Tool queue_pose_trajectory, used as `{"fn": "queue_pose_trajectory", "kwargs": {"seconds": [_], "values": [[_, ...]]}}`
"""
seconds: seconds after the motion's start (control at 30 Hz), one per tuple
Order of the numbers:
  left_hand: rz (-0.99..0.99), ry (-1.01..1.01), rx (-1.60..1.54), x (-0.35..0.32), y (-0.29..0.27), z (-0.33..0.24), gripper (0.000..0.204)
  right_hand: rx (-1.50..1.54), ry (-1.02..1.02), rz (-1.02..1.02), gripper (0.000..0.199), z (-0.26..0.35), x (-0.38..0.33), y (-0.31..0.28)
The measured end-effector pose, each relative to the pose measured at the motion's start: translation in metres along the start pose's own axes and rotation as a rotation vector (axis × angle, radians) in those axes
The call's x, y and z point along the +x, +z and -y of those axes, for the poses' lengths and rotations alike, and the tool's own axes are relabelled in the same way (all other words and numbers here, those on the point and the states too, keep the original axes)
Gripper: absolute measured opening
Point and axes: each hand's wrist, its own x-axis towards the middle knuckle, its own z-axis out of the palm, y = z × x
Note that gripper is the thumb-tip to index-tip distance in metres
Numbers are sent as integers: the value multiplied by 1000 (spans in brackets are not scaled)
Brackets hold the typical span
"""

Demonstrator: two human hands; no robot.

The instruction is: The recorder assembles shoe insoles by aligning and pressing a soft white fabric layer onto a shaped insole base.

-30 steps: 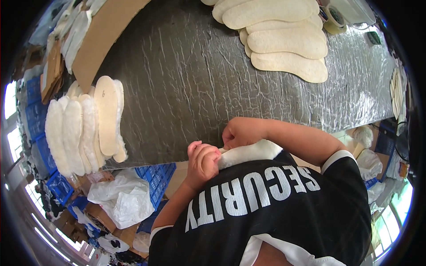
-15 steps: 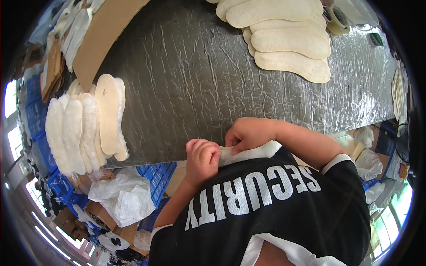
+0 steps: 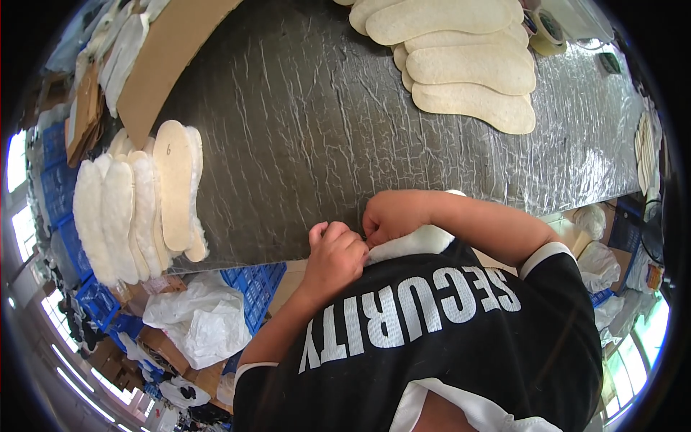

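At the near edge of the table, close against my chest, I hold a white fleece insole (image 3: 412, 243). My left hand (image 3: 335, 258) is closed at its left end, with the fingers curled. My right hand (image 3: 394, 216) bends down over it, and its fingertips meet the left hand's. What lies between the fingertips is hidden. A small white edge shows beyond my right forearm; I cannot tell whether it belongs to the same insole.
Fleecy insoles (image 3: 119, 216) stand in a row at the table's left. Cream insoles (image 3: 471, 68) overlap in a pile at the far right, beside tape rolls (image 3: 551, 32). A cardboard sheet (image 3: 162, 68) leans at far left. Blue crates (image 3: 260, 291) and a white plastic bag (image 3: 205, 320) sit below the table.
My left hand has shifted right and turned over the insole, closing up to the right hand. A white edge now shows beyond my right forearm. The piles have not moved.
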Motion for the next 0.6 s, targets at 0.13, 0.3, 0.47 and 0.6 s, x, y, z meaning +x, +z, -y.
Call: {"fn": "queue_pose_trajectory", "kwargs": {"seconds": [0.13, 0.3, 0.47, 0.6], "values": [[-91, 117, 109, 2, 2, 1, 18, -7, 2, 51, 27, 1, 6, -7], [-81, 175, 30, 5, 10, 9, 21, -173, -50, -7, 20, -4, 18, -7], [-75, 197, -103, 3, 10, 11, 23, -193, 31, -143, 20, -18, 29, 5], [-113, 11, -253, -4, 17, 11, 21, -88, -23, -169, 18, -27, 17, 9]]}}
